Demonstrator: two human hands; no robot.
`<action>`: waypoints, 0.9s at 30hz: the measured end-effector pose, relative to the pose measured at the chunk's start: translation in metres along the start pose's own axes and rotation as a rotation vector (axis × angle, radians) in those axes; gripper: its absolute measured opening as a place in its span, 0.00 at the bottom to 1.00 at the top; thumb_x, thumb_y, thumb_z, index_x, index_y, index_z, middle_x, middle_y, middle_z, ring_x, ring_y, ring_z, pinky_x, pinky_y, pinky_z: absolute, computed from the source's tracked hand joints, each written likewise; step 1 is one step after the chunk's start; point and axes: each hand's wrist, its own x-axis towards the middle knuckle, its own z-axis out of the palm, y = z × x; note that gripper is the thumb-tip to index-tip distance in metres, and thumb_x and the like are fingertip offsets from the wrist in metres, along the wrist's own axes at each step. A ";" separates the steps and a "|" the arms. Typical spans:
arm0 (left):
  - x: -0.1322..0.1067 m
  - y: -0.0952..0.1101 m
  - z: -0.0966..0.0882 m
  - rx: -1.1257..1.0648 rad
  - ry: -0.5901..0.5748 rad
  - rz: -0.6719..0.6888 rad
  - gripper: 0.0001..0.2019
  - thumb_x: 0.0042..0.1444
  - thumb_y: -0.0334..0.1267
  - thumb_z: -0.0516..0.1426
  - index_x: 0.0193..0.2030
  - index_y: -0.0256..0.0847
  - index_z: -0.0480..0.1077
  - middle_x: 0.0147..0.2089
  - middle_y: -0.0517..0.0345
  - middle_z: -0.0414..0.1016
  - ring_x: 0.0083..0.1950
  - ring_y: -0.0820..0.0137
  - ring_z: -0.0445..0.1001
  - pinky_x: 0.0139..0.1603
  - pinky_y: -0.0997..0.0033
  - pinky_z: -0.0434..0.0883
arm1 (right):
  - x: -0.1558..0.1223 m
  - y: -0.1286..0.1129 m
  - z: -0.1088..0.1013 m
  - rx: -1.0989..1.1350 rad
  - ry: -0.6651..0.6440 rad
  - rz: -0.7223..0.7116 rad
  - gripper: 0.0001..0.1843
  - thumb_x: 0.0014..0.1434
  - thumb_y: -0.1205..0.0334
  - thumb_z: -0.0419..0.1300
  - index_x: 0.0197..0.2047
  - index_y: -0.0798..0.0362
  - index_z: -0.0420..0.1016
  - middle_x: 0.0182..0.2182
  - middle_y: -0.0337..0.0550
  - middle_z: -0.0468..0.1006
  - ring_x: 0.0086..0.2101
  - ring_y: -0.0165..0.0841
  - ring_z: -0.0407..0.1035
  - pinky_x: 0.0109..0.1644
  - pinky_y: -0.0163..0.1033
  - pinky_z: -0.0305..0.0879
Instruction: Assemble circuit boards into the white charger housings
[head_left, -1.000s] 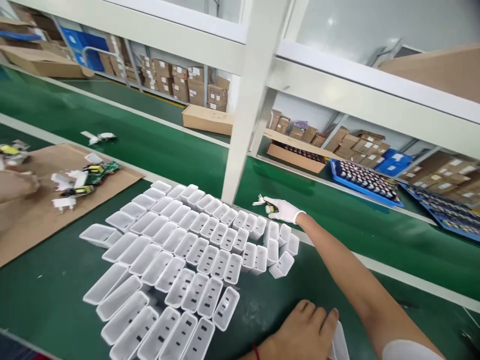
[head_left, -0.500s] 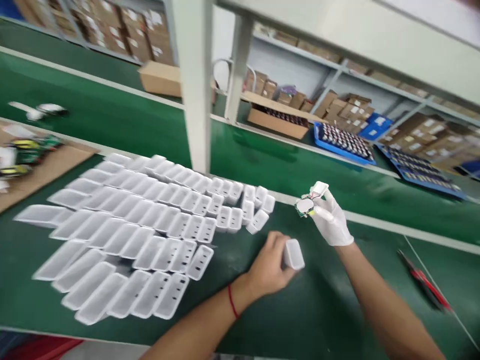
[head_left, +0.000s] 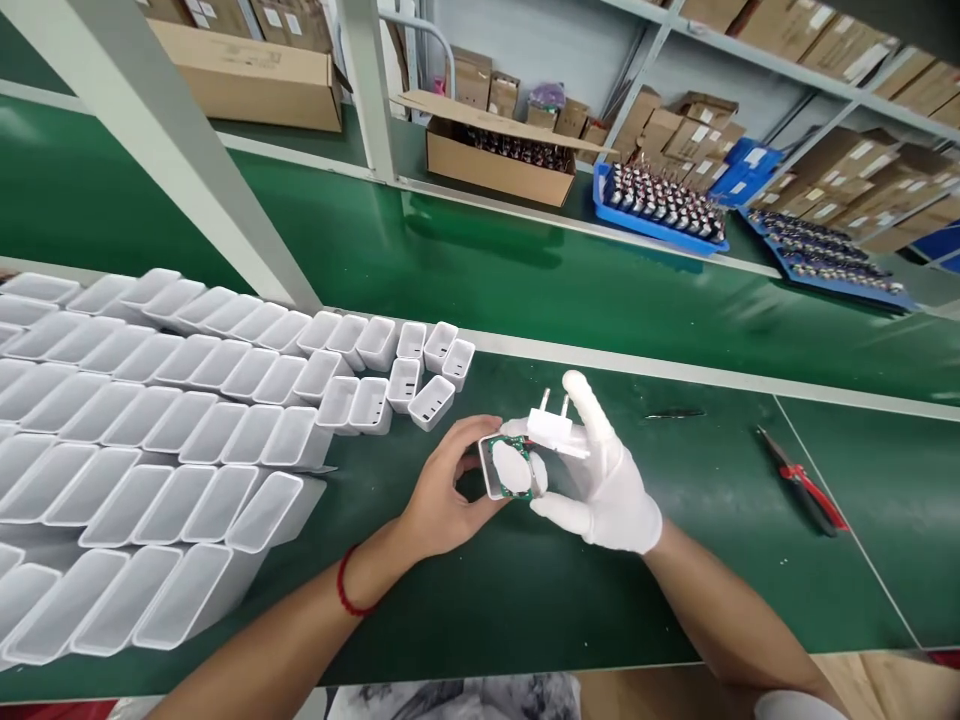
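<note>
The green tabletop point(head_left: 525, 600) lay before me, and beyond it ran a second green strip carrying an open cardboard box point(head_left: 491, 165) and a blue tray point(head_left: 660, 210) packed with small parts. To my left, rows of empty white housings point(head_left: 187, 420) lay crowded side by side, reaching almost to my wrist.

Both my hands met just above the tabletop, near its middle. My bare left hand point(head_left: 442, 490) was curled around a white shell point(head_left: 486, 470), gripping it by its sides with the open end facing me. My gloved right hand point(head_left: 604, 485) pinched a white plug cap point(head_left: 553, 432), its two prongs pointing up, with the forefinger stretched straight past it. A green circuit board point(head_left: 516, 470) with a pale pad on it hung from the cap and sat at the mouth of the shell.

Further right, red-handled cutters point(head_left: 804, 483) lay flat, and a thin dark tool point(head_left: 675, 413) rested nearer the far edge.
</note>
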 end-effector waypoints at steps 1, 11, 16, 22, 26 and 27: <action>0.000 0.000 0.000 0.008 0.003 0.012 0.30 0.53 0.29 0.64 0.61 0.52 0.61 0.60 0.47 0.62 0.61 0.58 0.68 0.51 0.65 0.76 | 0.000 0.000 -0.001 -0.021 -0.005 0.005 0.57 0.58 0.63 0.66 0.73 0.38 0.26 0.55 0.48 0.74 0.50 0.38 0.72 0.60 0.56 0.63; -0.001 0.002 -0.003 0.084 -0.007 -0.020 0.32 0.53 0.28 0.64 0.63 0.52 0.61 0.60 0.47 0.63 0.60 0.57 0.68 0.48 0.65 0.77 | 0.002 0.003 -0.002 -0.233 -0.103 -0.079 0.54 0.60 0.67 0.62 0.73 0.36 0.26 0.51 0.47 0.75 0.42 0.34 0.75 0.55 0.50 0.70; 0.000 0.002 -0.003 0.110 0.000 -0.019 0.32 0.52 0.27 0.63 0.62 0.52 0.61 0.60 0.46 0.64 0.60 0.56 0.68 0.46 0.64 0.77 | 0.003 0.001 -0.001 -0.275 -0.082 -0.101 0.52 0.60 0.68 0.62 0.73 0.35 0.30 0.54 0.47 0.75 0.46 0.33 0.74 0.59 0.49 0.67; -0.003 0.000 -0.004 0.137 0.002 -0.028 0.32 0.51 0.27 0.64 0.62 0.51 0.61 0.60 0.45 0.63 0.60 0.54 0.68 0.42 0.65 0.76 | 0.002 0.004 0.000 -0.232 -0.086 -0.128 0.54 0.58 0.68 0.64 0.72 0.32 0.30 0.54 0.45 0.73 0.42 0.34 0.75 0.56 0.49 0.70; -0.003 0.001 -0.004 0.117 0.015 -0.043 0.31 0.51 0.27 0.63 0.60 0.51 0.62 0.60 0.46 0.63 0.59 0.55 0.68 0.44 0.64 0.76 | 0.002 0.005 0.000 -0.254 -0.097 -0.152 0.52 0.59 0.67 0.63 0.73 0.34 0.31 0.55 0.46 0.72 0.40 0.33 0.75 0.54 0.48 0.72; -0.003 0.002 -0.004 0.110 0.015 -0.046 0.30 0.51 0.27 0.63 0.60 0.50 0.62 0.60 0.46 0.63 0.59 0.56 0.69 0.45 0.65 0.76 | 0.002 0.005 0.000 -0.257 -0.097 -0.153 0.52 0.60 0.67 0.62 0.73 0.34 0.31 0.54 0.47 0.72 0.40 0.32 0.75 0.53 0.47 0.72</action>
